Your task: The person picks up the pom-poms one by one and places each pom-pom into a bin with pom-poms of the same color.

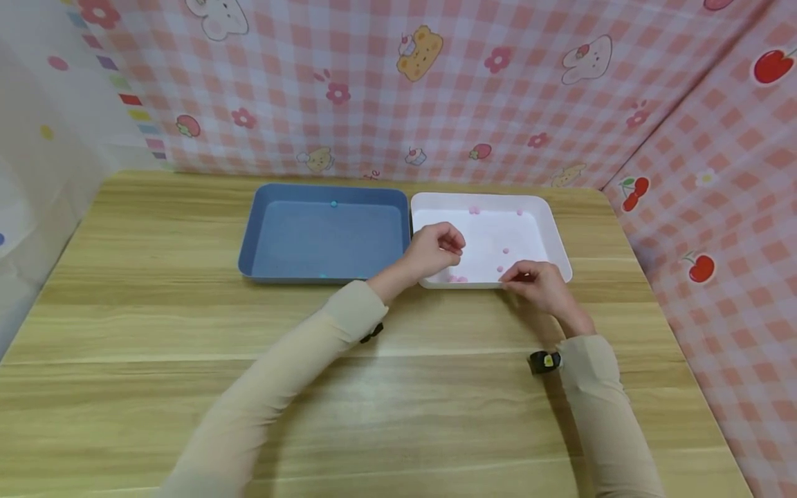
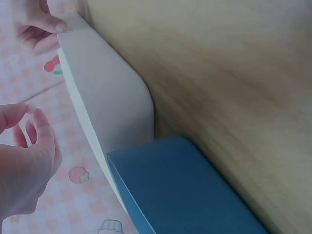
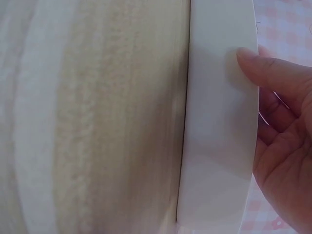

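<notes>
My left hand (image 1: 432, 249) hovers above the left part of the white tray (image 1: 482, 238). In the left wrist view its thumb and index fingertip (image 2: 43, 122) meet, apparently pinching a small pink bead (image 2: 30, 108), which is barely visible. At the white tray's near edge, my right hand (image 1: 543, 287) grips the rim. The right wrist view shows the thumb (image 3: 258, 66) against the outer wall, with the other fingers behind the rim. Several pink beads, such as a pink bead (image 1: 506, 251), lie scattered in the white tray.
A blue-grey tray (image 1: 330, 242) stands directly left of the white one, holding a few teal beads, including a teal bead (image 1: 333, 204) near its back wall. Both trays sit on a wooden table (image 1: 373, 415). A checked cloth (image 1: 373, 124) hangs behind and to the right.
</notes>
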The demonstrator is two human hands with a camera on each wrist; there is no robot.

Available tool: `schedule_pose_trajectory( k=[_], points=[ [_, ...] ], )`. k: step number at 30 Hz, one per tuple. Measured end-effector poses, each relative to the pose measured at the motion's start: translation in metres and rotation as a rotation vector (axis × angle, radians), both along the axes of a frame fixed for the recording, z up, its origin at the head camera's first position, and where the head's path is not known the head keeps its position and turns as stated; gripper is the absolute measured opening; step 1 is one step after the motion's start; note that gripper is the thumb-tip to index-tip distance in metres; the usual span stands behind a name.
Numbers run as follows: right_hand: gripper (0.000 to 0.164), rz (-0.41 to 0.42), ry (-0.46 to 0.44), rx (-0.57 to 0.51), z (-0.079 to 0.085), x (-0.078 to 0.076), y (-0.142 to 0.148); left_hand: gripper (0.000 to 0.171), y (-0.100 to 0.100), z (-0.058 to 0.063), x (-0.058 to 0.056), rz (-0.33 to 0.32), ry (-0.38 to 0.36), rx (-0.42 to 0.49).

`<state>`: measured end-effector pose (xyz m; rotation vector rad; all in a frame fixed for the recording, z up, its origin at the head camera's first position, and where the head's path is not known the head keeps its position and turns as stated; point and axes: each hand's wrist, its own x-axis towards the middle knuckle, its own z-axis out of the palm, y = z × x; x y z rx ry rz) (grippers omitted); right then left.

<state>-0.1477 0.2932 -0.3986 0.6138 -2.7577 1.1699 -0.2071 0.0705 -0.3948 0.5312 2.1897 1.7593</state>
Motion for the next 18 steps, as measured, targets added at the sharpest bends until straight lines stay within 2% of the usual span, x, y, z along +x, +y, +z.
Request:
schedule_pose_trajectory(
  k=[9, 18],
  points=[
    [0.007, 0.004, 0.002, -0.017, 0.0, 0.0, 0.001, 0.014, 0.011, 0.001, -0.018, 0.09, 0.048, -0.045],
    [0.01, -0.006, -0.008, -0.022, 0.001, 0.0, -0.001, 0.012, 0.019, 0.008, -0.032, 0.123, 0.072, -0.066]
  ],
)
